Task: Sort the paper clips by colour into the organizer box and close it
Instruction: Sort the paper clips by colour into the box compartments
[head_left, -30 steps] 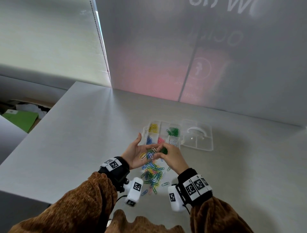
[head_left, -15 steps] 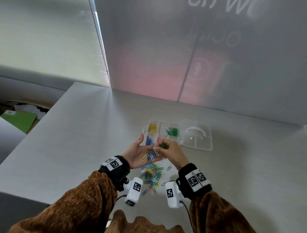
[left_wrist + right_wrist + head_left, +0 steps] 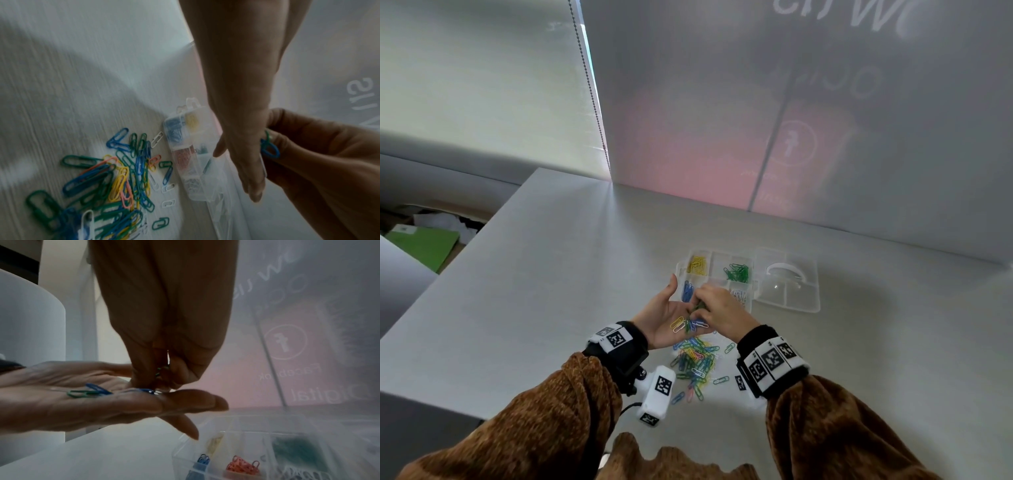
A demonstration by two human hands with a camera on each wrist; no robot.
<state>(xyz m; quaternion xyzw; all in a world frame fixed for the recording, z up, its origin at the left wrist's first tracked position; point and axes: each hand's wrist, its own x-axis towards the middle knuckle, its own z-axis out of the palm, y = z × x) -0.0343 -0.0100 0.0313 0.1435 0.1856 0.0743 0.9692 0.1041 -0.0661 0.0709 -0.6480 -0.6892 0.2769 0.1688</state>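
Note:
My left hand [image 3: 681, 317] lies palm up and flat above the table, with yellow, blue and green paper clips [image 3: 683, 324] resting on it. My right hand [image 3: 697, 308] reaches down onto that palm and pinches a few green paper clips [image 3: 161, 371] between thumb and fingertips. A blue clip [image 3: 270, 150] also shows at those fingertips in the left wrist view. The clear organizer box [image 3: 681, 269] stands open just beyond the hands, with yellow [image 3: 697, 264], green [image 3: 738, 272], blue [image 3: 687, 291], red [image 3: 241, 464] and white clips in separate compartments. A mixed pile of clips [image 3: 695, 363] lies under the wrists.
The box's clear lid [image 3: 791, 291] lies folded out flat to the right of the compartments. A frosted glass wall [image 3: 756, 120] stands behind the table. The table's left edge [image 3: 465, 257] drops to a lower area holding a green folder [image 3: 424, 245].
Both hands have drifted slightly toward the box. My right hand's fingertips have moved left, further onto the left palm, still pinching green clips.

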